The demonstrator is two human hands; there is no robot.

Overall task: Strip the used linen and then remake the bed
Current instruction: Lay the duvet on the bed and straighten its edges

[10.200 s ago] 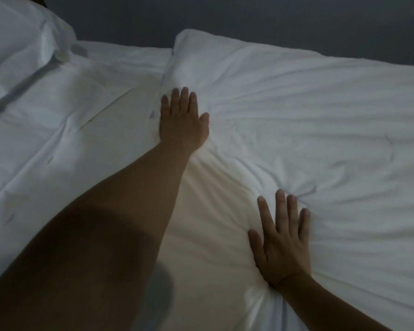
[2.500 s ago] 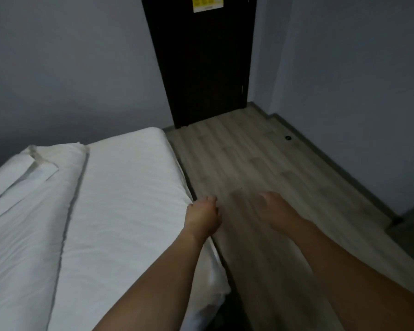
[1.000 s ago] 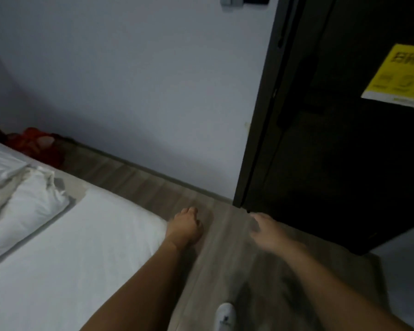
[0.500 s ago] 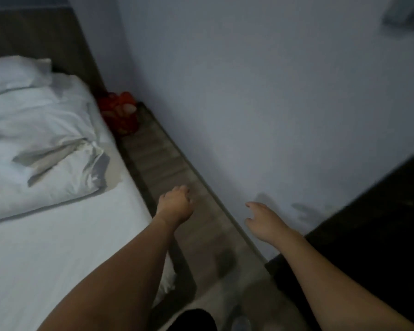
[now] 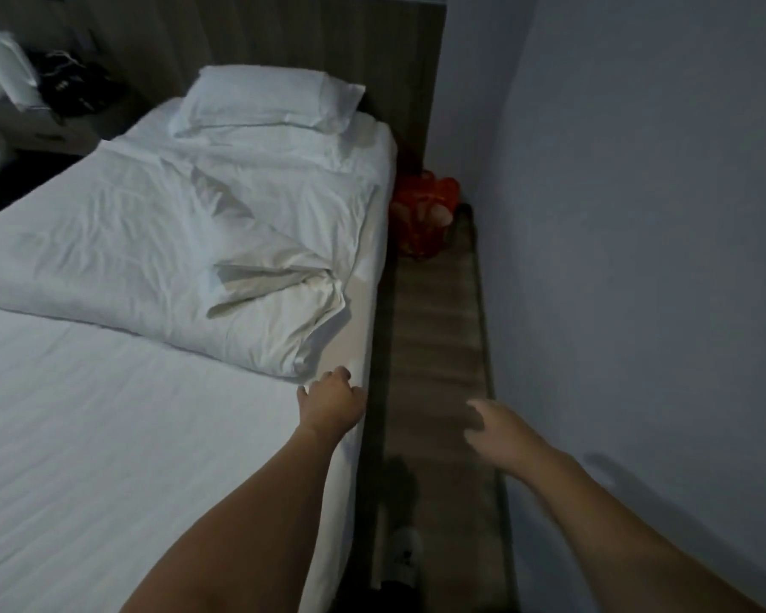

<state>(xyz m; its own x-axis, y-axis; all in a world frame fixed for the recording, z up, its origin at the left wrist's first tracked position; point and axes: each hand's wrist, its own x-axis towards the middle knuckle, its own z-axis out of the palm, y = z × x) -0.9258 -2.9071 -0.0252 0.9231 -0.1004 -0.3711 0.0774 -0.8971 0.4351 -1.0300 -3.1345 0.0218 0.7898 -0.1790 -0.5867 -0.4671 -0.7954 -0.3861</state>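
The bed (image 5: 107, 435) fills the left of the head view, covered by a smooth white sheet. A white duvet (image 5: 173, 250) lies folded back and rumpled across its upper half. One white pillow (image 5: 270, 101) rests against the wooden headboard (image 5: 328, 46). My left hand (image 5: 330, 402) hovers at the bed's right edge, just below the duvet's near corner, fingers loosely curled and holding nothing. My right hand (image 5: 496, 429) hangs over the narrow strip of floor beside the bed, blurred, fingers relaxed and empty.
A narrow wood floor aisle (image 5: 434, 347) runs between the bed and the grey wall (image 5: 637, 258). A red bag (image 5: 425, 219) sits at its far end. A nightstand (image 5: 49, 126) with dark items stands at the upper left. My shoe (image 5: 405, 550) shows below.
My view has swung from the door and wall round to the head of the bed. Both hands stay empty; the left one is now over the mattress edge near the duvet corner.
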